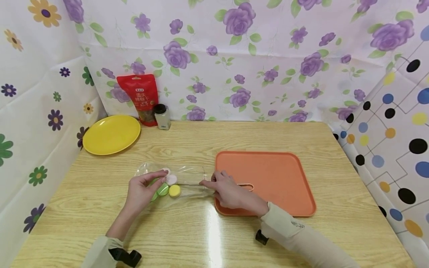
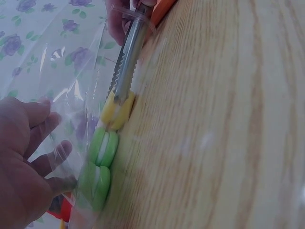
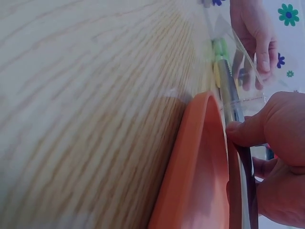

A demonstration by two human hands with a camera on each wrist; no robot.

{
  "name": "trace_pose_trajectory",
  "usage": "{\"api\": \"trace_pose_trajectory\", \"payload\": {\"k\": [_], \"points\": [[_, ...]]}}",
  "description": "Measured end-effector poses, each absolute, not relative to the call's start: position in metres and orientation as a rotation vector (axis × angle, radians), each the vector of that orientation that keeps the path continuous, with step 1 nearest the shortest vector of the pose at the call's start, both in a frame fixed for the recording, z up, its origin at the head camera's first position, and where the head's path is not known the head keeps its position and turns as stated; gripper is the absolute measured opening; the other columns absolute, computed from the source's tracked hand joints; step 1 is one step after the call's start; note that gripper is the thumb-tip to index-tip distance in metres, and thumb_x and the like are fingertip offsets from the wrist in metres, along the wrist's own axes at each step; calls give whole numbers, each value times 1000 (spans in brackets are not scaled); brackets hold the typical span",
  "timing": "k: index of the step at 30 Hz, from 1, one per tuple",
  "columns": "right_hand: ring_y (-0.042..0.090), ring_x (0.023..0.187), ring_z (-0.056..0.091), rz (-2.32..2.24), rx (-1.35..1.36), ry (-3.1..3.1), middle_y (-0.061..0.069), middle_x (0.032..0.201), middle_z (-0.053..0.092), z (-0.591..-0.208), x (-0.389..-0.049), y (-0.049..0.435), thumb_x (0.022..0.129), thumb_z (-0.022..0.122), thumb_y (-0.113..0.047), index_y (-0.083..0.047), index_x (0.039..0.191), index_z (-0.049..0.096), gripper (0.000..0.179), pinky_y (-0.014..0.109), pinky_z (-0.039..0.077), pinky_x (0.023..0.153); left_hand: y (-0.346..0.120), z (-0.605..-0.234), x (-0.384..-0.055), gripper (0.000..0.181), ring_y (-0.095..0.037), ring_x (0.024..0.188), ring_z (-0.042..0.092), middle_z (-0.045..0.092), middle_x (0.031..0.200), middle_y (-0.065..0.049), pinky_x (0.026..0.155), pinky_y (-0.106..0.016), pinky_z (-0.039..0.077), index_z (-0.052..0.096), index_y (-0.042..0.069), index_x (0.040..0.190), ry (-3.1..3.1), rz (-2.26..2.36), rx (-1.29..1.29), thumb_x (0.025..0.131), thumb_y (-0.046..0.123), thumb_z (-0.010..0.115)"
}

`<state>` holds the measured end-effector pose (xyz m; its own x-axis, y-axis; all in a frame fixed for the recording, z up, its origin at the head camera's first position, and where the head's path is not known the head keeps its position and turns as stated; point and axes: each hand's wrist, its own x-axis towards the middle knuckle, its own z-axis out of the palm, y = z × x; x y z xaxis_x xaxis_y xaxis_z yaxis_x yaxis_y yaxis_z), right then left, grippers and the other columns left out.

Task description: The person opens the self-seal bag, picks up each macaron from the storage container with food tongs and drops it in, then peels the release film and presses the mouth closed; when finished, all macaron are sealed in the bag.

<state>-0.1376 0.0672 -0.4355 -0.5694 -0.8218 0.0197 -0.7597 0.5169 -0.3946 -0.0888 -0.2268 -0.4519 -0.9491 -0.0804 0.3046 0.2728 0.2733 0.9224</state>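
A clear plastic bag (image 1: 191, 172) lies on the table with several macarons inside. Among them are a yellow macaron (image 1: 174, 191), a green macaron (image 1: 163, 189) and a pale pink macaron (image 1: 172, 180). My left hand (image 1: 142, 188) pinches the bag's film above the macarons. Metal tongs (image 2: 131, 57) with toothed edges are in my right hand (image 1: 231, 191), held between thumb and fingers. Their tips reach through the bag's mouth to the yellow macaron in the left wrist view; whether they grip it I cannot tell.
An orange tray (image 1: 268, 175) lies to the right, partly under my right hand. At the back left stand a yellow plate (image 1: 111, 134), a red pouch (image 1: 140, 96) and a black-capped jar (image 1: 162, 118). Patterned cloth walls (image 1: 207, 85) border the table.
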Motion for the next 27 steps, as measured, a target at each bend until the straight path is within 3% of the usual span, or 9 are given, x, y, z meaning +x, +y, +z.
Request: {"api": "trace_pose_trajectory", "payload": {"k": [6,13,19,27], "points": [[26,90,39,-515,-1372,2603,10,109,50,-435,-136,66,92,61,8,-16,140,58,54,32,32,67,-227,-450,-89,17,-16,107,68,72,109,-17,90,-20,52,74,-7,105,-2268,-1732,-161,88,-5,73],[23,84,38,-551,-1450,2621,8,102,50,-436,-138,76,91,67,5,-15,138,60,51,30,33,67,-227,-452,-89,17,-18,106,68,72,109,-18,91,-20,52,74,-8,105,-2271,-1711,-174,88,-6,74],[21,81,37,-628,-1509,2683,7,98,51,-436,-137,114,91,66,8,-12,140,59,53,32,33,68,-227,-453,-90,17,-7,104,68,72,109,-19,91,-21,52,74,-8,104,-2273,-1728,-158,87,-9,73],[19,84,39,-722,-1327,2784,8,103,49,-433,-128,182,90,66,9,-12,143,56,57,31,38,67,-223,-455,-93,19,-4,103,67,72,108,-19,90,-21,53,74,-7,103,-2267,-1733,-150,85,-12,73]]}}
